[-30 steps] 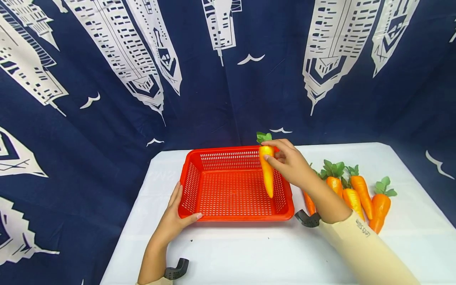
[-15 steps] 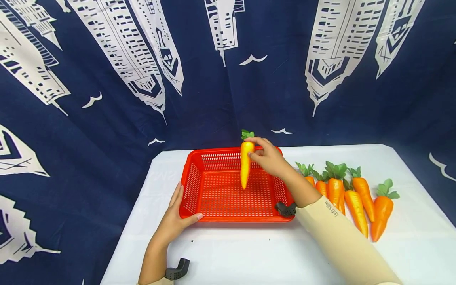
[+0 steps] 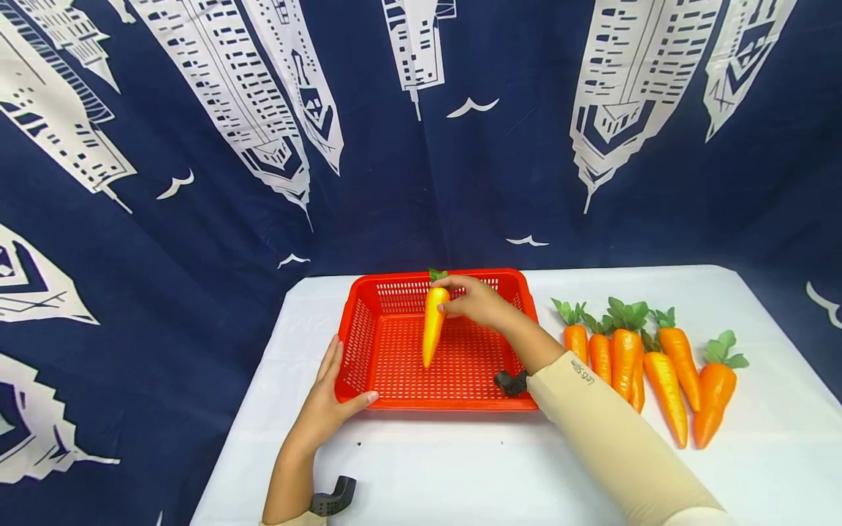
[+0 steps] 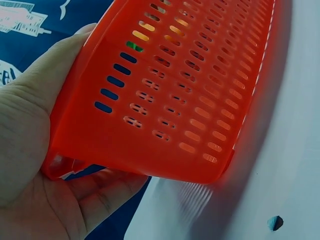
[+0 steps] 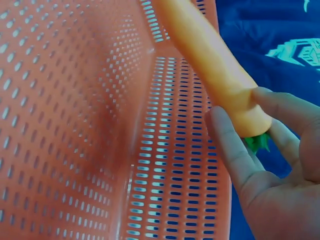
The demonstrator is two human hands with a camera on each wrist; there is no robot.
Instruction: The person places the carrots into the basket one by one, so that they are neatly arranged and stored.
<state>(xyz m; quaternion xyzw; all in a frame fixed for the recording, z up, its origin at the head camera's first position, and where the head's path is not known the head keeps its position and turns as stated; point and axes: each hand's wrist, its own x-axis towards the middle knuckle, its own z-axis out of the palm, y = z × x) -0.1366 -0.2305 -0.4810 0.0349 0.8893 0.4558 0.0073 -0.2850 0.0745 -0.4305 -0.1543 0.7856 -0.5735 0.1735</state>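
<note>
A yellow-orange carrot (image 3: 434, 325) hangs over the inside of a red plastic basket (image 3: 434, 403), its leafy top up and its tip pointing down. My right hand (image 3: 475, 301) pinches it near the leafy end between thumb and fingers. In the right wrist view the carrot (image 5: 215, 60) slants across the basket's slotted wall, with a bit of green leaf below the fingers. My left hand (image 3: 322, 394) holds the basket's near left corner. The left wrist view has the thumb along the rim and the fingers beneath it, at the slotted wall (image 4: 115, 145).
Several carrots (image 3: 667, 391) with green tops lie on the white table (image 3: 421, 475) to the right of the basket. Behind the table hangs a dark blue cloth (image 3: 368, 219) printed with white buildings and birds.
My right hand has carried the carrot leftward from the basket's right side to its middle, then lower into it. The left hand stays at the corner.
</note>
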